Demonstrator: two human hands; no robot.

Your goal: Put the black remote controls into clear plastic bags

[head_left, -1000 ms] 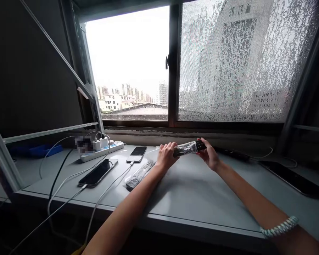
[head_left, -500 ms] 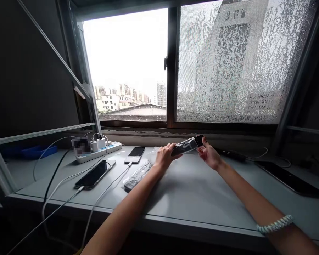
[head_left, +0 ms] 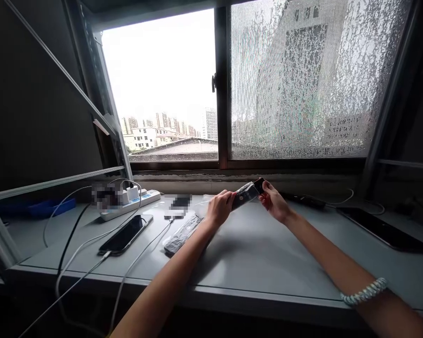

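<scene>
- Where the counter (head_left: 268, 263) lies well left of the left hand (head_left: 220, 208), a blue tray (head_left: 52, 208) sits toward the back.
- Nearer that hand, a white power strip (head_left: 147, 198) carries plugs (head_left: 132, 192) and cables.
- In front of the strip, left of the left forearm, a black phone (head_left: 127, 234) lies screen up with a white cable (head_left: 106, 255) in its near end.
- A little beyond and left of the left hand lies a second phone (head_left: 179, 203), blurred out.
- Beside the left forearm rests a plastic-wrapped packet (head_left: 183, 234), partly hidden by the arm.
- Between the hands, a slim black device (head_left: 241, 199) is raised above the counter, right end higher, partly inside a clear plastic sleeve (head_left: 248, 190).
- The left hand is clamped around its sleeved left end; the right hand (head_left: 273, 202) pinches its bare right end.
- Just beyond the right hand, a dark bar (head_left: 305, 201) lies along the back.
- On the right forearm is a coiled bracelet (head_left: 364, 292).
- Farthest right of the hands, a flat black screen (head_left: 384, 230) lies on the counter.
</scene>
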